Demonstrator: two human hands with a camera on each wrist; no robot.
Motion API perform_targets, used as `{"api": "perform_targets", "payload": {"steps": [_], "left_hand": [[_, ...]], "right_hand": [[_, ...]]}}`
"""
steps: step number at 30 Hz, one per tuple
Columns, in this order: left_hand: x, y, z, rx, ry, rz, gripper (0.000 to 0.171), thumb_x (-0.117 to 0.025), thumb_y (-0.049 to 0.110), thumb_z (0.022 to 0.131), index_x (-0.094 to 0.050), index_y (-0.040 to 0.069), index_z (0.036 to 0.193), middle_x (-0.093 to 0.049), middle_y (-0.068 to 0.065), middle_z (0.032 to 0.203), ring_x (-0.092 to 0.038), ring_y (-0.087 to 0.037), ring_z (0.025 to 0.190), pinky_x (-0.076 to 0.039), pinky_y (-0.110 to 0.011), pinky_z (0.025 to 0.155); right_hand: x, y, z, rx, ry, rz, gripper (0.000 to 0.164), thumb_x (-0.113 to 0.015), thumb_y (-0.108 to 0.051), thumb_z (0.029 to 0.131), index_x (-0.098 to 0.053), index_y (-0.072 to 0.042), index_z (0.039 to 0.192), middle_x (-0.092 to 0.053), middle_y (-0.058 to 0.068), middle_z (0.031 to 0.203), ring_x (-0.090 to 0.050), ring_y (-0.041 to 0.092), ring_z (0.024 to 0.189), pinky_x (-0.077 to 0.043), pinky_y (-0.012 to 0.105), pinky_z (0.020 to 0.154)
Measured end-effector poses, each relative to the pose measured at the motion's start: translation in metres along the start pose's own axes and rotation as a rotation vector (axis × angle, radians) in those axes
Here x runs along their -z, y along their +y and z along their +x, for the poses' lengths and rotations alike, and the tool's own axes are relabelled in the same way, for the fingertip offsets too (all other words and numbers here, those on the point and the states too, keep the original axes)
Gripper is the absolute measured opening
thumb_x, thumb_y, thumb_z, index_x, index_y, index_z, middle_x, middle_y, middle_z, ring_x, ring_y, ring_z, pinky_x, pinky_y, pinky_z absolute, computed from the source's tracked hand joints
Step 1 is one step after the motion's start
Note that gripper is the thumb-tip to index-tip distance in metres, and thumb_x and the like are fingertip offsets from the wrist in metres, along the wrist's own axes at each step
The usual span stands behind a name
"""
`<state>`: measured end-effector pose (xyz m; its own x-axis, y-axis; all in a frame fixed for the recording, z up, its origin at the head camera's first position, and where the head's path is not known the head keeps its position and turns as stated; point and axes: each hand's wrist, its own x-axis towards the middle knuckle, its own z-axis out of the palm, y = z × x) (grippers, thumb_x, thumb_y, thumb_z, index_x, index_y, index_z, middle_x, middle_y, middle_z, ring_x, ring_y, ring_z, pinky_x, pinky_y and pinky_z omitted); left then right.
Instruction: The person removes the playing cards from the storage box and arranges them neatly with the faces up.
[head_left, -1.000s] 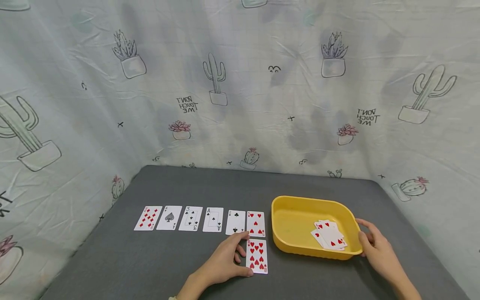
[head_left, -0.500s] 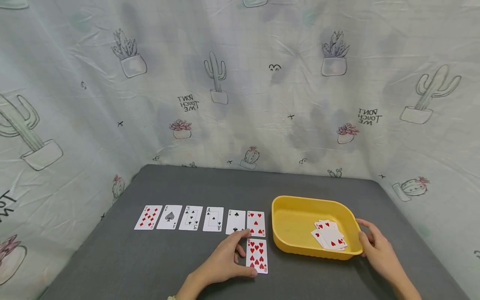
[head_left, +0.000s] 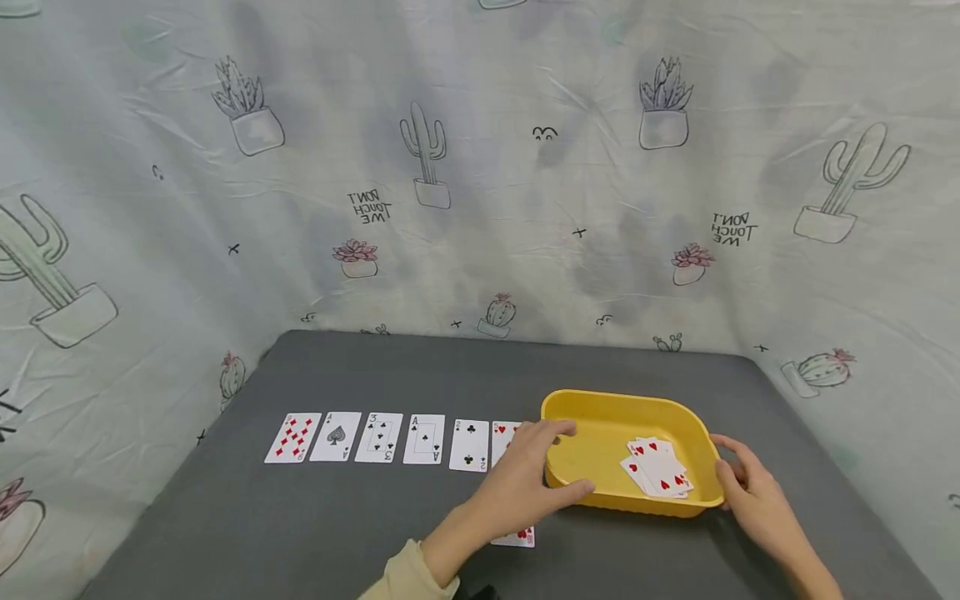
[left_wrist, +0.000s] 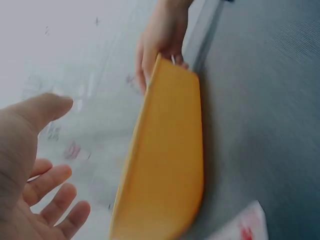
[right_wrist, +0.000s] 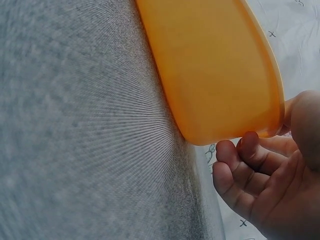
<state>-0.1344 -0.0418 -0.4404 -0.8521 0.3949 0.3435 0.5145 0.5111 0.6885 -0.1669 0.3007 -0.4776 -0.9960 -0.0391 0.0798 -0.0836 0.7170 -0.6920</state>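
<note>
My left hand (head_left: 517, 471) hovers over the near left edge of the yellow tray (head_left: 600, 457), thumb and fingers spread with nothing between them. Below it, the ten of hearts (head_left: 513, 540) lies on the table, mostly hidden by the hand and wrist. Also partly covered is the five of hearts (head_left: 501, 437), at the right end of a row of face-up cards. At the tray's right end, my right hand (head_left: 756, 497) grips the rim. In the right wrist view, curled fingertips (right_wrist: 224, 172) of that hand touch the tray's outer wall. A small pile of heart cards (head_left: 660, 471) lies inside the tray.
Along the row to the left lie the two of clubs (head_left: 469, 446), ace of clubs (head_left: 424, 439), three of clubs (head_left: 378, 437), ace of spades (head_left: 335, 437) and a diamond card (head_left: 293, 438). A cactus-print curtain (head_left: 465, 167) hangs behind the dark grey table (head_left: 360, 517).
My left hand has lifted off the ten of hearts and moved right and up to the tray's edge. The card stays on the table. The right hand keeps its place on the tray.
</note>
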Motion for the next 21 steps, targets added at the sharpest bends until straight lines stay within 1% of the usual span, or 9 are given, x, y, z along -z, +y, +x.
{"api": "perform_targets", "payload": {"steps": [3,5,7,11,14,17,21], "left_hand": [[-0.015,0.011,0.024,0.004,-0.041,-0.03,0.059,-0.072,0.046,0.089,-0.052,0.018,0.137,-0.052,0.011,0.131,-0.044,-0.012,0.122,-0.043,-0.029,0.096],[-0.026,0.014,0.039,0.022,-0.081,-0.05,0.057,-0.072,0.045,0.089,-0.053,0.016,0.135,-0.054,0.011,0.129,-0.047,-0.012,0.12,-0.043,-0.027,0.094],[-0.036,0.014,0.051,0.052,-0.137,-0.072,0.057,-0.071,0.043,0.09,-0.053,0.014,0.136,-0.056,0.01,0.127,-0.05,-0.011,0.118,-0.044,-0.025,0.093],[-0.05,0.011,0.069,0.11,-0.244,-0.123,0.06,-0.072,0.035,0.091,-0.05,0.007,0.139,-0.061,0.003,0.124,-0.058,-0.01,0.109,-0.046,-0.022,0.09],[-0.058,0.008,0.079,0.146,-0.316,-0.133,0.062,-0.073,0.033,0.09,-0.048,0.005,0.141,-0.062,0.001,0.124,-0.06,-0.007,0.102,-0.047,-0.021,0.087],[-0.067,0.006,0.087,0.154,-0.378,-0.074,0.062,-0.072,0.034,0.09,-0.049,0.006,0.14,-0.062,0.004,0.125,-0.059,-0.003,0.102,-0.045,-0.02,0.088],[-0.08,0.003,0.096,0.129,-0.45,0.056,0.059,-0.069,0.038,0.092,-0.05,0.008,0.139,-0.063,0.009,0.124,-0.055,-0.002,0.112,-0.042,-0.019,0.092]], "right_hand": [[0.001,0.0,0.0,0.002,0.001,0.002,0.048,-0.038,-0.027,0.108,-0.032,0.0,0.147,-0.065,0.011,0.092,-0.055,0.019,0.063,-0.045,0.029,0.055],[0.002,0.001,0.001,0.005,0.002,0.004,0.048,-0.039,-0.027,0.108,-0.032,0.0,0.147,-0.065,0.01,0.092,-0.055,0.019,0.063,-0.045,0.029,0.055],[0.002,0.002,0.002,0.003,-0.001,0.008,0.048,-0.039,-0.027,0.108,-0.032,-0.001,0.147,-0.065,0.01,0.091,-0.054,0.019,0.063,-0.044,0.029,0.055],[0.001,0.002,0.003,0.002,0.002,0.014,0.047,-0.039,-0.027,0.108,-0.032,-0.001,0.146,-0.065,0.011,0.092,-0.055,0.019,0.063,-0.045,0.029,0.055],[0.001,0.002,0.004,0.01,0.01,0.016,0.047,-0.04,-0.026,0.108,-0.033,-0.001,0.146,-0.065,0.011,0.092,-0.055,0.019,0.063,-0.045,0.029,0.055],[0.001,0.003,0.004,0.015,0.014,0.012,0.046,-0.04,-0.026,0.108,-0.033,-0.001,0.146,-0.064,0.011,0.091,-0.055,0.019,0.063,-0.045,0.029,0.055],[0.001,0.003,0.005,0.022,0.021,0.006,0.046,-0.041,-0.026,0.107,-0.034,-0.002,0.145,-0.064,0.009,0.089,-0.054,0.018,0.062,-0.044,0.029,0.055]]}}
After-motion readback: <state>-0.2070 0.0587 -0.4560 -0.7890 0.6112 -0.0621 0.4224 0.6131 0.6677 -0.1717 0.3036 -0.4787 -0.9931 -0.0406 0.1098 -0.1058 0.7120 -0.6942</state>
